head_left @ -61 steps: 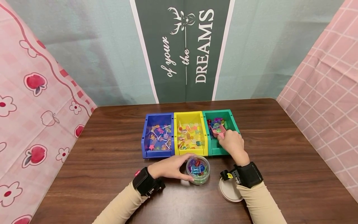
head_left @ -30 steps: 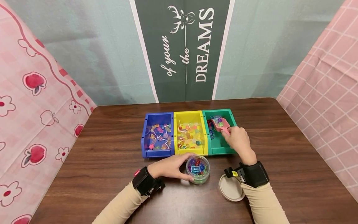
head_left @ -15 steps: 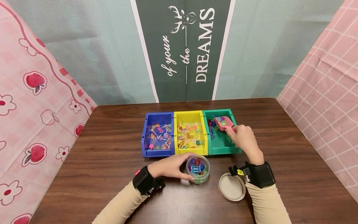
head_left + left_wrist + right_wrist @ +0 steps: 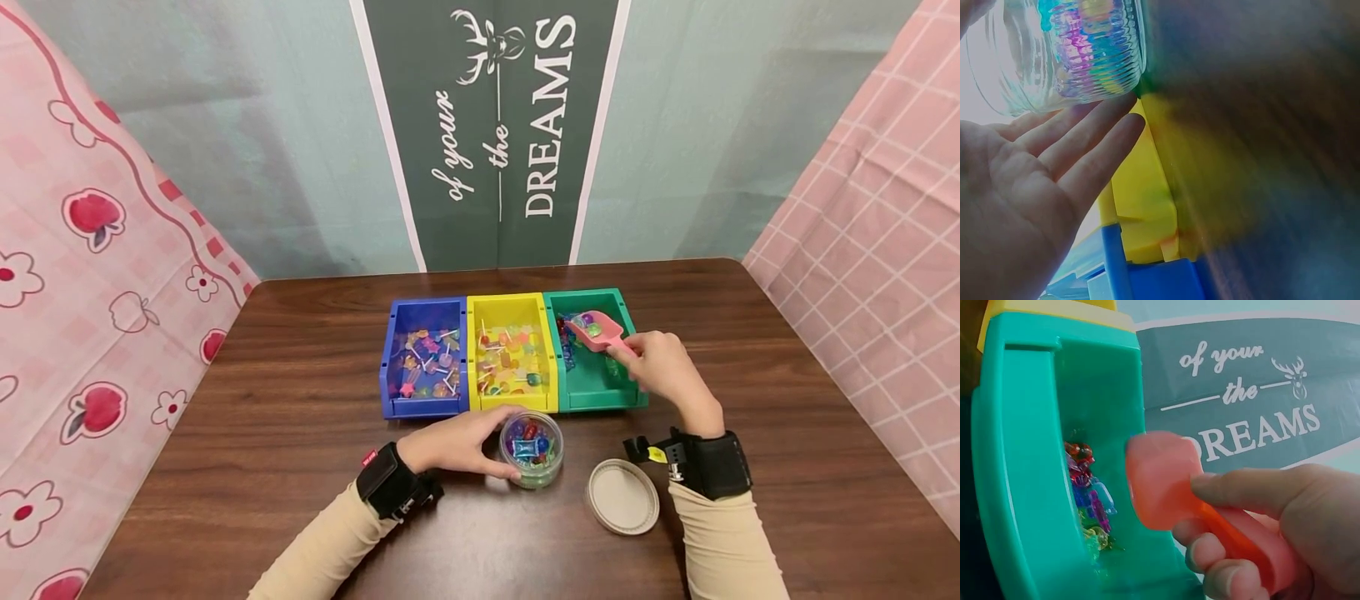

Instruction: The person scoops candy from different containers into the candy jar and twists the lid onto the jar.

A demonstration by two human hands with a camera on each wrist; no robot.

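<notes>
A pink scoop (image 4: pixel 601 330) carries several clear coloured candy-like pieces. My right hand (image 4: pixel 660 367) grips its handle, thumb along the top, with the scoop over the green bin (image 4: pixel 600 393). In the right wrist view, the scoop's pink underside (image 4: pixel 1163 481) faces the camera, and loose coloured pieces (image 4: pixel 1088 487) lie in the bin. A clear ribbed jar (image 4: pixel 536 477), uncovered and filled with similar pieces, stands in front of the yellow bin. My left hand (image 4: pixel 465 443) holds it at the side between thumb and extended fingers; the fingertips behind it are hidden in the head view.
Left of the green bin, the yellow bin (image 4: pixel 517 404) and blue bin (image 4: pixel 423 408) adjoin it, holding small lollipop-like and star-shaped pieces. A round pale lid (image 4: pixel 622 497) lies on the brown table (image 4: pixel 300 375), right of the jar. Printed cloths hang behind and at both sides.
My right hand has moved right and drawn the scoop back from the pieces, lifting some in it. The lid is now fully uncovered by the right wrist. My left hand and the jar stay put.
</notes>
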